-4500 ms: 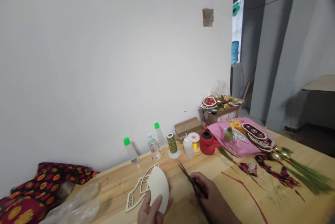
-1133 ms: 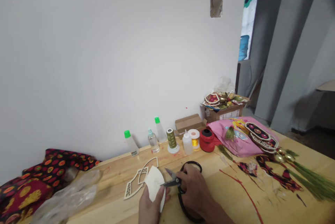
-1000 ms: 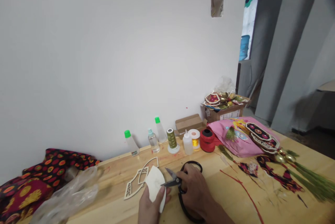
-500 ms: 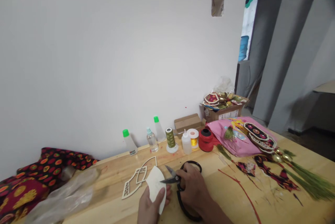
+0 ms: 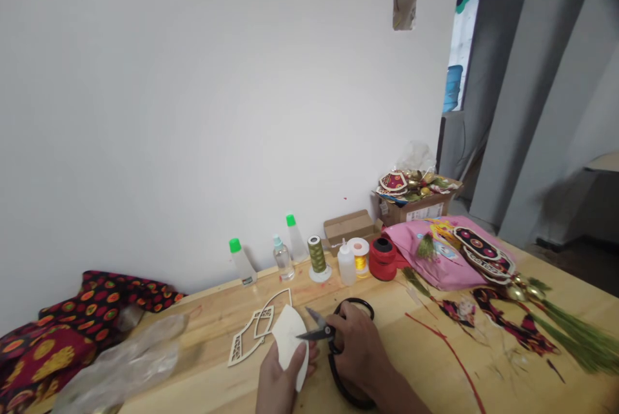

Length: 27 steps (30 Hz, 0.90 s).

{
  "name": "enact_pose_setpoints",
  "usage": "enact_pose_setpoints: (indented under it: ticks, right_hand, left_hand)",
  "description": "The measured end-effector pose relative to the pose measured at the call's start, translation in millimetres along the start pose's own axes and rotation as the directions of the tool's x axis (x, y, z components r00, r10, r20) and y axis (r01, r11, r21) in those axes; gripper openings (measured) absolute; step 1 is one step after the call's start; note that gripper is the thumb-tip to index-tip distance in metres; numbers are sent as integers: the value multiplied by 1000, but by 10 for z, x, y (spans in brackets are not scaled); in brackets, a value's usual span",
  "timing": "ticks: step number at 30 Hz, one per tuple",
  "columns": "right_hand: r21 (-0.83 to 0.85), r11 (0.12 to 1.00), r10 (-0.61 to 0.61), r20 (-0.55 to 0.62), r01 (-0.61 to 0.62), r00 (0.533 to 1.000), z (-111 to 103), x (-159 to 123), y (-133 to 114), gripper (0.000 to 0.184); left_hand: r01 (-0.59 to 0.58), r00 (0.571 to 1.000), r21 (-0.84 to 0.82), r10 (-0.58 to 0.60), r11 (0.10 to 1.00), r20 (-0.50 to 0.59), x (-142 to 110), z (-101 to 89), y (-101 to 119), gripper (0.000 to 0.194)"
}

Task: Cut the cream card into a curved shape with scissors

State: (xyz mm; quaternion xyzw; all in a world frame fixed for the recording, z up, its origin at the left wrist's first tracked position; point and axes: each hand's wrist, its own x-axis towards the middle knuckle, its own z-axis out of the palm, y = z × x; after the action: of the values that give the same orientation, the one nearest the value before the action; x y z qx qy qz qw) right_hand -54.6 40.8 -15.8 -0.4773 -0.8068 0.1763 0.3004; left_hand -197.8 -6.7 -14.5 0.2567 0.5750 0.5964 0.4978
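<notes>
My left hand (image 5: pixel 280 375) grips a white curved piece (image 5: pixel 289 331) near its lower end, thumb on top and fingers beneath; whether it is paper or fabric I cannot tell. Black-handled scissors (image 5: pixel 322 331) are in my right hand (image 5: pixel 360 343), blades parted and pointing left. The lower blade's tip lies over the white piece's face or right side. Just left of the piece, pale cut-out frames (image 5: pixel 252 336) with lattice ends lie on the wooden table (image 5: pixel 203 375).
Along the wall stand green-capped bottles (image 5: pixel 243 264), a spray bottle (image 5: pixel 283 260), a green thread spool (image 5: pixel 317 257) and red thread (image 5: pixel 383 260). Patterned fabric (image 5: pixel 82 330) and clear plastic (image 5: pixel 126 362) lie left. Rightward are a pink bag (image 5: pixel 416 249), red cord (image 5: pixel 449 349) and green tassels (image 5: pixel 575 336).
The whole view has shifted slightly, so everything sits a little further right. Both hands keep their hold, and the scissors' blades stay parted by the white piece.
</notes>
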Motion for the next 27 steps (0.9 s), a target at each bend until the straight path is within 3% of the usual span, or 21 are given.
enact_pose_setpoints:
  ticks: [9,15,18,27]
  right_hand:
    - [-8,997,76,-3,-76,997,-18,13,-10,24]
    - [-4,1000,1,3,-1,1000,-28,3,-29,23]
    - [4,999,-32,21,32,999,-33,-3,-36,24]
    - [0,999,32,18,-32,999,8,9,-17,24]
  left_hand:
    - [-3,1000,2,3,1000,11,44,14,-77,37]
    - [21,998,-44,-23,999,-53,54,-37,-69,38]
    - [5,999,-45,-7,999,-31,45,-66,-54,40]
    - [-37,998,-2,37,999,-47,30,35,-50,43]
